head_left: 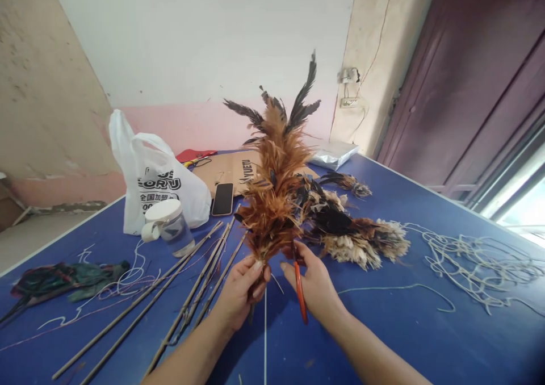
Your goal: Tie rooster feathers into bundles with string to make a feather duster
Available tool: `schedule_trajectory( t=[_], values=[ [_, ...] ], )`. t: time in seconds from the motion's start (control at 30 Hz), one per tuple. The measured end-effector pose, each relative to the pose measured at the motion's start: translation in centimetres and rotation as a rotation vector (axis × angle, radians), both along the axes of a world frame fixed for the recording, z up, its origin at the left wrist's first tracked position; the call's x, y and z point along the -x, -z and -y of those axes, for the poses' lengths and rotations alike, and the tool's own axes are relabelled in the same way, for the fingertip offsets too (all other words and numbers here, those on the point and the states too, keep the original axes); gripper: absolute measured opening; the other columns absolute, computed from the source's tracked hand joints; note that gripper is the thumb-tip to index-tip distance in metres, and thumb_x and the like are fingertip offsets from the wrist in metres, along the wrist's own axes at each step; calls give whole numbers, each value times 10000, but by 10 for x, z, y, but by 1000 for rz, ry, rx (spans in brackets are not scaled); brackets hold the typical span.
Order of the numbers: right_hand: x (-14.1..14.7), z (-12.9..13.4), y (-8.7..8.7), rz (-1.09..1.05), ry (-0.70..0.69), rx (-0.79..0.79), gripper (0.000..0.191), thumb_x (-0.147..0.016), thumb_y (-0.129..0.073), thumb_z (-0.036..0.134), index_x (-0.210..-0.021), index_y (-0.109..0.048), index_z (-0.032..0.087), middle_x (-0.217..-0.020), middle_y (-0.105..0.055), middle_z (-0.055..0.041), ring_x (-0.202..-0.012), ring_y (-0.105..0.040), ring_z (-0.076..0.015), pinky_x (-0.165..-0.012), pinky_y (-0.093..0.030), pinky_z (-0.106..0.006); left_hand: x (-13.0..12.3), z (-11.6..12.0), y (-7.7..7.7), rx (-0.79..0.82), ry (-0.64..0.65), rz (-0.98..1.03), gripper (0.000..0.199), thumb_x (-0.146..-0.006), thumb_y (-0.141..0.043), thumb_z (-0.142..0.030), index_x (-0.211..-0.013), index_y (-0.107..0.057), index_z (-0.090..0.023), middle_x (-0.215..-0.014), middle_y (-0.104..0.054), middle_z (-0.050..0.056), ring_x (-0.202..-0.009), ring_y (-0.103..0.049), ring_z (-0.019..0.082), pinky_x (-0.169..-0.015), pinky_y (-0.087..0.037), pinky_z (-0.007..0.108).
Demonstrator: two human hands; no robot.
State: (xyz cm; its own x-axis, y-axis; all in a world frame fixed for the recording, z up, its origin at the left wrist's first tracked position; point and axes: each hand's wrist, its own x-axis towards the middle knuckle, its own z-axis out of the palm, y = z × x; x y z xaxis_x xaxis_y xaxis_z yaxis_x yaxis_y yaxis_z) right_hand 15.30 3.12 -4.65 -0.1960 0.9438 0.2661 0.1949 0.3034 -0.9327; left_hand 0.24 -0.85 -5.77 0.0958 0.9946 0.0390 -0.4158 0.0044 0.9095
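My left hand (246,285) is closed round the lower end of a feather duster (276,186), which stands upright with brown feathers and several long black ones at its top. Beside its base, my right hand (313,280) grips scissors with orange-red handles (300,294). The blades are mostly hidden by feathers and fingers. A short piece of string (277,284) shows between the hands. Loose bundles of black, brown and cream feathers (357,234) lie just right of the duster.
Thin sticks (204,271) and a dark cloth-like bundle (72,280) lie left on the blue table (374,339). Behind them stand a lidded glass mug (174,231) and a white plastic bag (157,175). A phone (222,199) rests on cardboard. Tangled string (472,266) spreads at right.
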Motion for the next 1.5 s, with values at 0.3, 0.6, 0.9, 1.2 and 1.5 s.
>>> schedule_trajectory(
  t=[0.3,0.6,0.9,1.2,1.5],
  values=[
    [-10,-2,-17,-41,54,-72,337,-702,-533,222,-1022,-616,157,-767,-655,-20,-701,-581,-165,-686,-459,-276,-4,2,0,-4,58,-39,268,-815,-498,-359,-689,-521,-124,-529,-374,-44,-384,-224,14,-383,-117,183],
    [-13,-7,-16,-146,91,-48,426,-642,-595,221,-1060,-575,145,-951,-656,-73,-810,-592,-189,-762,-463,-320,-6,2,-2,-36,67,-75,268,-825,-483,-363,-707,-519,-125,-499,-359,-51,-371,-219,14,-379,-132,182],
    [-20,-7,-28,-210,95,-22,338,-632,-649,286,-943,-626,156,-757,-670,-41,-673,-589,-178,-649,-478,-300,-10,3,-4,-45,61,-69,216,-807,-519,-358,-888,-490,-161,-646,-556,1,-362,-267,8,-355,-140,172],
    [-26,-17,-21,-330,83,16,398,-649,-624,312,-1014,-598,158,-809,-662,-43,-676,-583,-163,-656,-473,-292,-8,3,1,31,17,-76,221,-766,-574,-356,-826,-501,-157,-710,-560,7,-418,-337,10,-358,-148,143],
    [-28,-19,-24,-285,141,-18,398,-702,-574,286,-1083,-563,172,-892,-645,-35,-727,-575,-145,-699,-452,-270,-5,1,-1,108,-73,-103,267,-718,-611,-410,-756,-560,-150,-669,-567,4,-426,-373,22,-362,-211,142]
  ],
)
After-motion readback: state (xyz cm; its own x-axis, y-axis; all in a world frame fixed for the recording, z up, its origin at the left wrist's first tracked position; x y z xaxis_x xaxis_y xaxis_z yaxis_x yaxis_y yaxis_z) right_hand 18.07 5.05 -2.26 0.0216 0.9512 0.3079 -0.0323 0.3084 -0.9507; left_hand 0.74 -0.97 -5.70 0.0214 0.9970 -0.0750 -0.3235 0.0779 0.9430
